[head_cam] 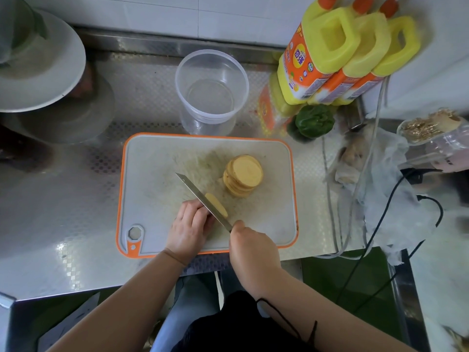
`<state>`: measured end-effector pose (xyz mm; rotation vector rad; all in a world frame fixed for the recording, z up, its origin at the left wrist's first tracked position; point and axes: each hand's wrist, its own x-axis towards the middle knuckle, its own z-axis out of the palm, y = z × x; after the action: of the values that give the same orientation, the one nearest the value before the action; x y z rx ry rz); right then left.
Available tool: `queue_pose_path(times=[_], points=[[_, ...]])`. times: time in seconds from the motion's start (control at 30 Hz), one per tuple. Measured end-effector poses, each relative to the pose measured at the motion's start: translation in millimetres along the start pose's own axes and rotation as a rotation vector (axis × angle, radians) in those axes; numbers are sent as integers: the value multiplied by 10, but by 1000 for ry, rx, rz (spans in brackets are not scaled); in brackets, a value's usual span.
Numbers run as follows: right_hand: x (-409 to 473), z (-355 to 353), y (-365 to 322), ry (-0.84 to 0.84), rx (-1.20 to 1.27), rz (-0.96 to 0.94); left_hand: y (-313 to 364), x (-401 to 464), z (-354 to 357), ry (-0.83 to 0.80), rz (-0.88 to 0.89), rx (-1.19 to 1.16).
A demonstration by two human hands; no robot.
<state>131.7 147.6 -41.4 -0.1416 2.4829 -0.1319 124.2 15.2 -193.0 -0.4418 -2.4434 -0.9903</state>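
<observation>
A white cutting board with an orange rim (157, 158) lies on the steel counter. On it stands a stack of round yellow slices (244, 175). My right hand (250, 246) grips the handle of a knife (200, 199), whose blade angles up to the left. A thin yellow slice (217, 205) leans against the blade's right side. My left hand (187, 228), fingers curled, holds the rest of the vegetable just left of the blade; that piece is mostly hidden under the fingers.
An empty clear plastic tub (212, 91) stands behind the board. Yellow bottles (337, 52) and a green pepper (313, 121) sit at the back right. Plastic bags and cables (380, 179) lie to the right. Grey plates (43, 62) are stacked at the left.
</observation>
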Motion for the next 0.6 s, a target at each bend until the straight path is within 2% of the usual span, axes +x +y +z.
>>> queue_pose_path(times=[0.6], points=[[522, 240, 45, -18, -29, 48, -12, -23, -2, -39, -25, -20]])
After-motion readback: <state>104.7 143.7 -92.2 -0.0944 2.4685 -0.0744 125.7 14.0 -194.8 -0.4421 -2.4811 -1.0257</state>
